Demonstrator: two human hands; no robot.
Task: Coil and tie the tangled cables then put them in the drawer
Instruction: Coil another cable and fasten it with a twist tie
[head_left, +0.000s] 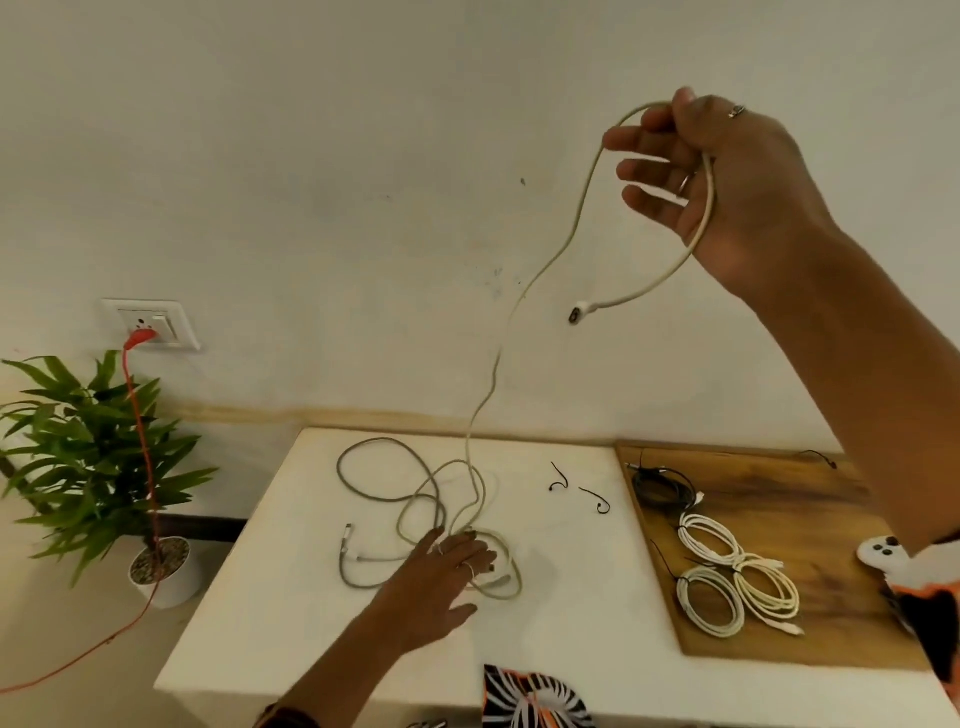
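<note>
Cable (524, 291) in raised right hand (727, 176)

Me in frame: two bare forearms, rings on both hands, patterned clothing at the edges.

My right hand (737, 176) has a ring with a small stone on one finger and a plain band on another. My left hand (441, 582) has two thin light rings. Both forearms bare to the frame edge. Orange-and-black cloth with a white patch bearing dark dots shows at my right elbow (914, 577); a black, white and orange striped piece sits at bottom centre (535, 699). Dark cuff edge near my left elbow, too blurred to detail.
</note>
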